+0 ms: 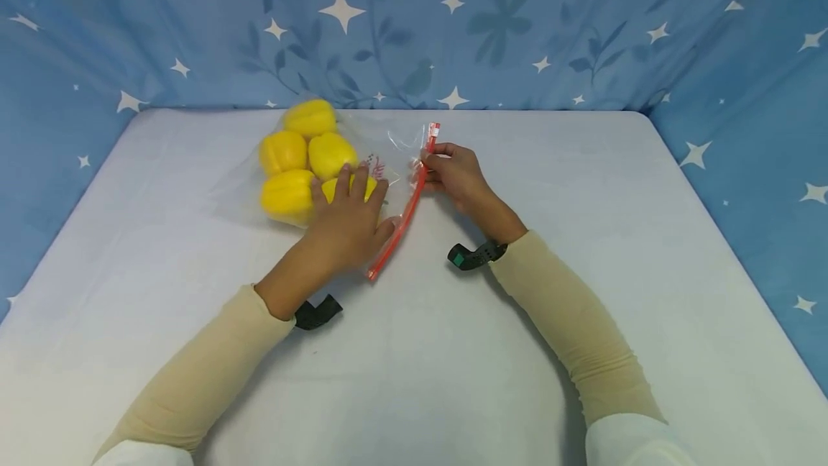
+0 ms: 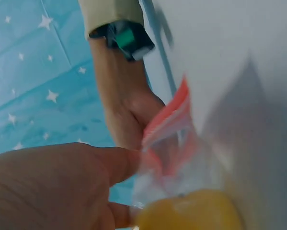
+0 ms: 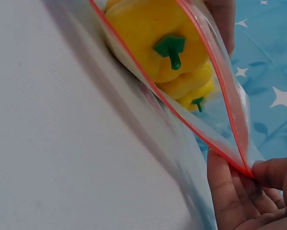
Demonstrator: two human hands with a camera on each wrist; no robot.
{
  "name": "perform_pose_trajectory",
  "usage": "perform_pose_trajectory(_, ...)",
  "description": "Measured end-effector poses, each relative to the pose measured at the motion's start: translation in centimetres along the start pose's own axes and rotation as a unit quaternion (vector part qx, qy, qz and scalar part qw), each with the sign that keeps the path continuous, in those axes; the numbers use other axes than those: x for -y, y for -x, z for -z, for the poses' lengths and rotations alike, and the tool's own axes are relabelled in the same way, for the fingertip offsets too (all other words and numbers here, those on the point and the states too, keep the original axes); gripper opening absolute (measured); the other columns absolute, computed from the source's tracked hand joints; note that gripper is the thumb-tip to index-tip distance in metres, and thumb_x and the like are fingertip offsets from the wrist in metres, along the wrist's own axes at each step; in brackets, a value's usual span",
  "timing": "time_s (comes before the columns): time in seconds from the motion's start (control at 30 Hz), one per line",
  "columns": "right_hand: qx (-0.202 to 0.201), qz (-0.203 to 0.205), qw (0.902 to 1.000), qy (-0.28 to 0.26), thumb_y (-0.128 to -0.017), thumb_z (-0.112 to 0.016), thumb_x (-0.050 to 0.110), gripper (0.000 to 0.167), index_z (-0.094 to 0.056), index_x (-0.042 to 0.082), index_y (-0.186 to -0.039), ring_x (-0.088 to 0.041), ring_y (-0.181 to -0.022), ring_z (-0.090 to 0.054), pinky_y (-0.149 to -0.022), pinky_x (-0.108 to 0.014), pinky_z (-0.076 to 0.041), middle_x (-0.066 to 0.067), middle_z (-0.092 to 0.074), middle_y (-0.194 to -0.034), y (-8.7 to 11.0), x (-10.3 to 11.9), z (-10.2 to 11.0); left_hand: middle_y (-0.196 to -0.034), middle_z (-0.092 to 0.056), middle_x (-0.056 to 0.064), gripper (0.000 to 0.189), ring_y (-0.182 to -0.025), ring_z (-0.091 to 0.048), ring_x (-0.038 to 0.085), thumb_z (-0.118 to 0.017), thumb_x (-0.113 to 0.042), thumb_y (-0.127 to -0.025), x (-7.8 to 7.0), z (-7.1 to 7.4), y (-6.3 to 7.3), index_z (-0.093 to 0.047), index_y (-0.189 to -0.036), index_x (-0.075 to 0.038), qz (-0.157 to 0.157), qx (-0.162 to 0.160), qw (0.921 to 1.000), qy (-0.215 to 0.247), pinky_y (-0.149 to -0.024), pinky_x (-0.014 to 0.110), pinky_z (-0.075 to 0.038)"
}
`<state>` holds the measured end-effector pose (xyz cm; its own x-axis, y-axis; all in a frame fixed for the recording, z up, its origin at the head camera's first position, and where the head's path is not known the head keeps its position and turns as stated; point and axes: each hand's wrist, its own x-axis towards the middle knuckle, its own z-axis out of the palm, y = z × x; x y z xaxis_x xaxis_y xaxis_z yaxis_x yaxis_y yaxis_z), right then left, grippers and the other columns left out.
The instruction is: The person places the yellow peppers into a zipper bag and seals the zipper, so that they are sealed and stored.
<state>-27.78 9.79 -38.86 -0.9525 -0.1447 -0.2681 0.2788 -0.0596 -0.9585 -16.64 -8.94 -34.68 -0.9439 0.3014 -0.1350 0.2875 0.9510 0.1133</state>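
Note:
A clear zip bag (image 1: pixel 388 136) lies on the table with several yellow bell peppers (image 1: pixel 287 193) inside. Its red zip strip (image 1: pixel 394 234) runs along the right side, and in the right wrist view the mouth gapes between two red edges (image 3: pixel 225 96). Green stems (image 3: pixel 174 52) show on the peppers there. My left hand (image 1: pixel 349 225) rests on the bag over the nearest pepper, fingers spread and thumb close to the strip. With thumb and fingers, my right hand (image 1: pixel 456 175) pinches the red strip towards its far end.
The bag stands on a white table (image 1: pixel 550 178). A blue curtain (image 1: pixel 401 27) with white stars hangs behind the table and along its sides. Each wrist wears a dark camera mount (image 1: pixel 475 256), low over the table.

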Motion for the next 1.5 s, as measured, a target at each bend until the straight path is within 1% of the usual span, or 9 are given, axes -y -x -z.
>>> perform_pose_trajectory(0.27,0.005,0.013,0.9991,0.04,-0.097,-0.061,0.014,0.026,-0.059,0.001,-0.12,-0.02,-0.072,-0.067,-0.065,-0.03,-0.057,-0.016,-0.066,-0.097,0.2,0.1,0.3,-0.156,-0.017,0.024,0.082,-0.14,-0.016,0.046,-0.055,-0.056,-0.091,-3.1,0.4,1.4,-0.027,-0.155,-0.014,0.027,0.032,0.9975,-0.057,-0.101,0.075,-0.017)
perform_pose_trajectory(0.43,-0.015,0.022,0.9979,0.059,-0.097,-0.06,0.015,0.026,-0.061,0.003,-0.12,-0.022,-0.08,-0.067,-0.068,-0.031,-0.057,-0.015,-0.065,-0.104,0.3,0.4,0.7,-0.152,-0.027,0.028,0.08,-0.136,-0.028,0.048,-0.054,-0.058,-0.091,-5.3,1.9,1.8,-0.03,-0.154,-0.014,-0.004,0.06,0.9933,-0.098,-0.095,0.073,-0.031)
perform_pose_trajectory(0.57,-0.022,0.029,0.9976,0.059,-0.096,-0.061,0.016,0.028,-0.063,0.004,-0.122,-0.021,-0.08,-0.067,-0.069,-0.03,-0.057,-0.012,-0.066,-0.104,0.4,0.6,1.0,-0.136,-0.051,0.024,0.078,-0.12,-0.052,0.039,-0.051,-0.058,-0.093,-6.2,4.2,1.3,-0.031,-0.154,-0.012,-0.058,0.089,0.9893,-0.099,-0.085,0.054,-0.051)
perform_pose_trajectory(0.67,-0.004,0.037,0.9981,0.05,-0.097,-0.061,0.015,0.03,-0.062,0.002,-0.123,-0.018,-0.075,-0.067,-0.068,-0.03,-0.057,-0.012,-0.066,-0.101,0.5,0.8,1.0,-0.131,-0.057,0.015,0.074,-0.115,-0.055,0.031,-0.048,-0.054,-0.096,-5.0,7.2,-0.7,-0.029,-0.154,-0.012,-0.073,0.125,0.9887,-0.041,-0.089,0.047,-0.05)
perform_pose_trajectory(0.8,0.003,0.04,0.9982,0.045,-0.098,-0.06,0.016,0.031,-0.062,0.0,-0.125,-0.017,-0.072,-0.068,-0.069,-0.031,-0.057,-0.011,-0.068,-0.097,0.6,0.9,1.2,-0.151,-0.037,0.013,0.068,-0.138,-0.034,0.031,-0.043,-0.044,-0.101,-1.9,10.1,-5.4,-0.022,-0.155,-0.008,-0.082,0.13,0.9869,0.048,-0.111,0.049,-0.027)
perform_pose_trajectory(0.9,0.003,0.038,0.9975,0.059,-0.098,-0.061,0.021,0.032,-0.063,0.001,-0.123,-0.019,-0.074,-0.068,-0.072,-0.032,-0.057,-0.012,-0.069,-0.097,0.7,0.9,1.4,-0.157,-0.025,0.014,0.064,-0.145,-0.02,0.03,-0.037,-0.038,-0.105,-0.1,10.2,-8.8,-0.02,-0.154,-0.002,-0.094,0.105,0.9844,0.106,-0.115,0.045,-0.017)
perform_pose_trajectory(1.03,0.013,0.043,0.9957,0.082,-0.096,-0.064,0.028,0.035,-0.066,0.002,-0.119,-0.021,-0.076,-0.065,-0.074,-0.032,-0.057,-0.012,-0.069,-0.097,1.0,0.6,1.3,-0.15,-0.038,0.015,0.058,-0.139,-0.033,0.029,-0.033,-0.038,-0.106,1.2,8.7,-11.7,-0.033,-0.15,-0.001,-0.088,0.101,0.9745,0.18,-0.113,0.043,-0.026)
perform_pose_trajectory(1.3,0.049,0.043,0.9916,0.112,-0.096,-0.063,0.029,0.034,-0.068,0.001,-0.115,-0.022,-0.079,-0.063,-0.073,-0.03,-0.057,-0.011,-0.069,-0.095,2.3,0.1,1.0,-0.093,-0.065,0.015,0.032,-0.088,-0.06,0.027,-0.046,-0.021,-0.102,2.1,6.7,-13.3,-0.067,-0.112,0.002,-0.094,0.083,0.9487,0.29,-0.082,0.036,-0.048)
perform_pose_trajectory(1.5,0.072,0.035,0.9829,0.166,-0.096,-0.063,0.034,0.035,-0.069,0.003,-0.112,-0.022,-0.076,-0.056,-0.066,-0.026,-0.053,-0.011,-0.068,-0.091,3.4,-0.3,0.9,-0.087,-0.061,0.012,0.03,-0.082,-0.058,0.024,-0.048,-0.022,-0.103,3.4,6.5,-13.3,-0.065,-0.099,0.002,-0.069,0.034,0.9322,0.354,-0.075,0.032,-0.048)
